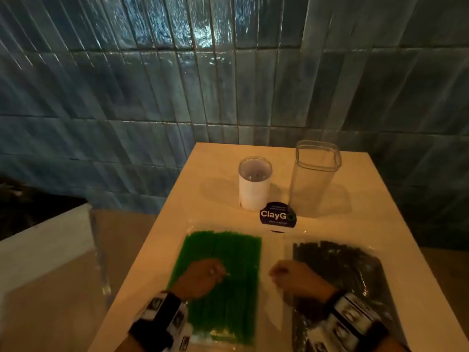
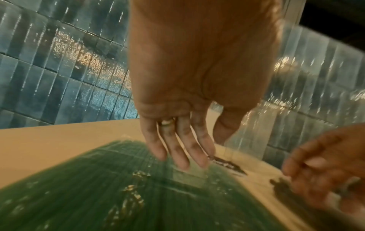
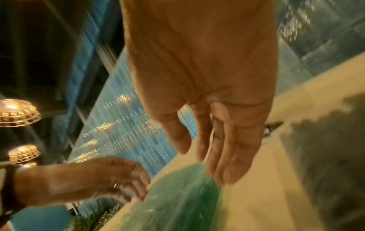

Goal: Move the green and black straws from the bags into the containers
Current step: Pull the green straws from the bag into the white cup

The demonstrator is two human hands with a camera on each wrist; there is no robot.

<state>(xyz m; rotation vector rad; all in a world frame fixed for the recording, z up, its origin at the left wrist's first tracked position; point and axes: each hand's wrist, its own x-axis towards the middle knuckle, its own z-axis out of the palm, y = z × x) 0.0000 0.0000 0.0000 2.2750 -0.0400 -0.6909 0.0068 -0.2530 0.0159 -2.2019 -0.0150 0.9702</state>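
A clear bag of green straws (image 1: 223,270) lies flat on the near left of the table, and a clear bag of black straws (image 1: 340,273) lies to its right. My left hand (image 1: 203,275) hovers over the green bag (image 2: 98,195) with fingers (image 2: 177,150) straight and relaxed, holding nothing. My right hand (image 1: 291,275) hangs between the two bags, its fingers (image 3: 227,156) loose above the green bag's (image 3: 177,195) right edge, beside the black bag (image 3: 326,156). A white round cup (image 1: 254,184) and a tall clear square container (image 1: 313,177) stand upright at the far end.
A dark round "ClayGo" sticker (image 1: 278,215) lies on the beige table (image 1: 355,219) between the bags and the containers. A blue tiled wall (image 1: 177,85) rises behind the table. A glass panel edge (image 1: 97,250) stands to the left.
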